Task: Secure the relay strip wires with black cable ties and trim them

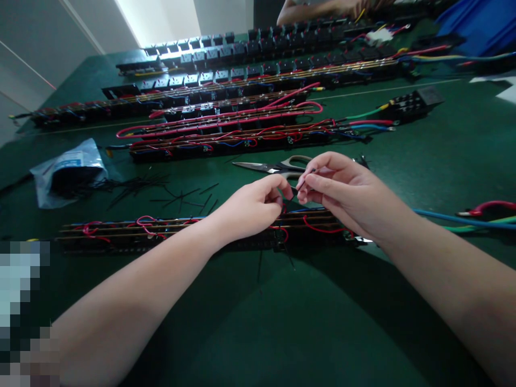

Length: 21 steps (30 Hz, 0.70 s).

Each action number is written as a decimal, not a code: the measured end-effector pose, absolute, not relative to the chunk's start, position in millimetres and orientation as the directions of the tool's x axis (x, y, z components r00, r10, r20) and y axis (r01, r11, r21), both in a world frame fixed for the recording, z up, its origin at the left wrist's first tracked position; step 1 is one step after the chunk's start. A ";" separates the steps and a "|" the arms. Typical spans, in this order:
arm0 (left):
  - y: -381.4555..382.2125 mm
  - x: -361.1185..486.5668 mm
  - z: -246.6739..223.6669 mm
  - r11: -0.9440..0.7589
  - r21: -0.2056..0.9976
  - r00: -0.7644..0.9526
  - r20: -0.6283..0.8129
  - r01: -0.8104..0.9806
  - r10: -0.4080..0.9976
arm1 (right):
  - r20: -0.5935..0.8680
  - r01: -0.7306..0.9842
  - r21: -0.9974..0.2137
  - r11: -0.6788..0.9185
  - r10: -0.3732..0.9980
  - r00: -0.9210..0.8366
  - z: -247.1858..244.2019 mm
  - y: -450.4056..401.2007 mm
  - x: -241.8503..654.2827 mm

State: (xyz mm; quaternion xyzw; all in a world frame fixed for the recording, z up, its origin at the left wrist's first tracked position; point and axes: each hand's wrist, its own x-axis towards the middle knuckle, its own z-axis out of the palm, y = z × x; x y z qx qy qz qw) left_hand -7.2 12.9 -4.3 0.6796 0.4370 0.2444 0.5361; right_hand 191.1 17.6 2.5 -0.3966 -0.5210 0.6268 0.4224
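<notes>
Over the nearest wired strip (133,234), both hands meet near the middle of the view. My right hand (342,188) pinches a thin dark piece, which looks like a cable tie, between thumb and fingers. Its other end reaches the curled fingertips of my left hand (262,201); whether they grip it is too small to tell. Red and blue wires run along the strip beneath. Scissors (258,167) lie just behind the hands on the green table (250,333). Two thin dark ties stick out from the strip's front side.
At the left, a clear plastic bag (72,166) has loose black ties (137,185) spilling from it. Several more wired strips (226,142) lie farther back. Blue and green cables (439,216) extend right. Another person's arm (310,12) and a blue object (475,27) are at the back.
</notes>
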 end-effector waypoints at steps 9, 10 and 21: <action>18.7 -8.2 1.6 0.166 0.955 0.513 -0.274 0.247 0.813 | -0.057 -0.100 -0.990 -0.095 0.941 -0.334 3.5 16.4 189.6; 19.1 -8.5 1.6 0.175 0.954 0.515 -0.279 0.242 0.811 | -0.057 -0.100 -0.990 -0.096 0.940 -0.335 3.5 16.3 189.7; 18.2 -10.4 2.5 0.161 0.954 0.524 -0.275 0.253 0.806 | -0.056 -0.123 -0.987 -0.104 0.937 -0.344 2.9 16.4 189.5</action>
